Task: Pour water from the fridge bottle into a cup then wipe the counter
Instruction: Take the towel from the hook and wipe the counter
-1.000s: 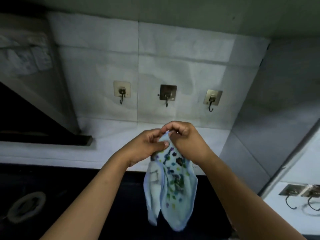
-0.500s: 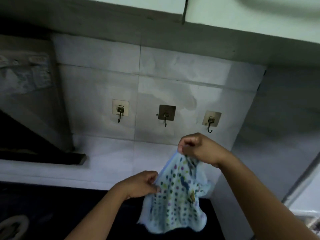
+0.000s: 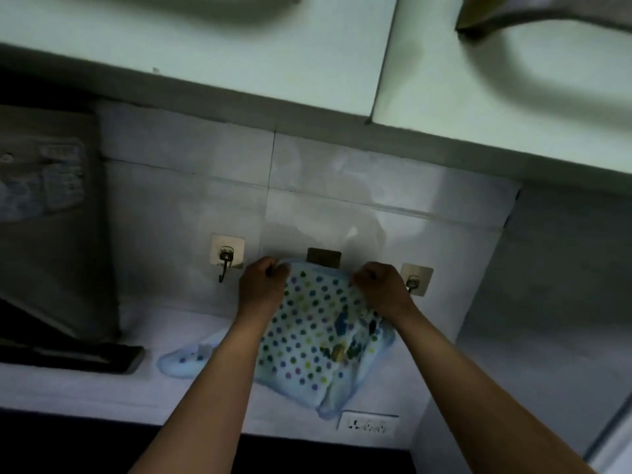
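Note:
A light blue cloth with coloured dots (image 3: pixel 314 333) is stretched flat against the white tiled wall. My left hand (image 3: pixel 261 287) grips its upper left corner and my right hand (image 3: pixel 383 289) grips its upper right corner. The top edge of the cloth lies just under the middle wall hook (image 3: pixel 324 257), whose hook part is hidden behind the cloth. The cloth's lower part hangs down the wall. No bottle or cup is in view.
Two more adhesive hooks sit on the wall, a left hook (image 3: pixel 226 256) and a right hook (image 3: pixel 415 278). A range hood (image 3: pixel 58 234) juts out at the left. White cupboards (image 3: pixel 205 56) hang overhead. A wall socket (image 3: pixel 368 425) sits below the cloth.
Both hands have risen from a bunched hold to the hook row, spreading the cloth wide against the wall. The view has tilted upward, bringing the overhead cupboards into sight.

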`<move>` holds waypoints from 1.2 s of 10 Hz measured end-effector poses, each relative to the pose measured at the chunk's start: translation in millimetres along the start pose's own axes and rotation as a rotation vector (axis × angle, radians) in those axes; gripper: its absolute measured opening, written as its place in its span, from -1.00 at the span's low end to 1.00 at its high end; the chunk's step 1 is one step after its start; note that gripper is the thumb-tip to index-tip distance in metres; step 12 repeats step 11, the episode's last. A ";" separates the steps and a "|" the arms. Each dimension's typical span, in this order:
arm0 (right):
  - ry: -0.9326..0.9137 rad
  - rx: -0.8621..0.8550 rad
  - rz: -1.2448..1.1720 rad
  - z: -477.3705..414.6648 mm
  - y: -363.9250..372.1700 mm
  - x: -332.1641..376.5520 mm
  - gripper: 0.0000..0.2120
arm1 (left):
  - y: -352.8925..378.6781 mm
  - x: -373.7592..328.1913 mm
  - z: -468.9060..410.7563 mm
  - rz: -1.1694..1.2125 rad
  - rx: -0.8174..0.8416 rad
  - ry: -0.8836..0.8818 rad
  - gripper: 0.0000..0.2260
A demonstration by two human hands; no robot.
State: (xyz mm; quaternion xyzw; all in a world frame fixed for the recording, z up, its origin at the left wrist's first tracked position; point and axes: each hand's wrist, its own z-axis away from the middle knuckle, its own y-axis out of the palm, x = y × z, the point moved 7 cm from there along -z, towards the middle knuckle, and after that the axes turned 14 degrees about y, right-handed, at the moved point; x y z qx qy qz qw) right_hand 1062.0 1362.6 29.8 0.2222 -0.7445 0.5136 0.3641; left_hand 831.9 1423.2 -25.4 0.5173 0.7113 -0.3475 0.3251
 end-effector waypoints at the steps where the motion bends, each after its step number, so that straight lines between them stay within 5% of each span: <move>1: 0.042 -0.190 0.063 -25.0 -2.2 -10.7 -0.66 | 19.3 -15.2 -19.2 -0.090 0.006 0.100 -0.65; 3: 0.227 -0.094 0.307 -22.3 35.1 -63.4 -0.78 | 59.1 43.6 0.7 -0.298 0.402 -0.139 -0.79; 4: 0.356 0.104 0.284 -8.4 67.1 -91.7 -0.68 | 65.8 62.4 18.6 -0.220 0.444 -0.205 -0.73; 6: 0.205 0.107 0.282 4.9 98.6 -77.6 -0.72 | 70.2 61.9 31.3 -0.192 0.431 -0.145 -0.73; 8: 0.046 0.048 0.292 29.9 88.1 -58.8 -0.70 | 31.8 31.3 50.6 -0.296 0.213 0.007 -0.72; 11: 0.014 0.266 0.677 135.0 75.3 -63.5 -0.67 | -20.8 13.6 158.0 -0.686 0.621 0.092 -0.79; 12: 0.014 0.266 0.677 135.0 75.3 -63.5 -0.67 | -20.8 13.6 158.0 -0.686 0.621 0.092 -0.79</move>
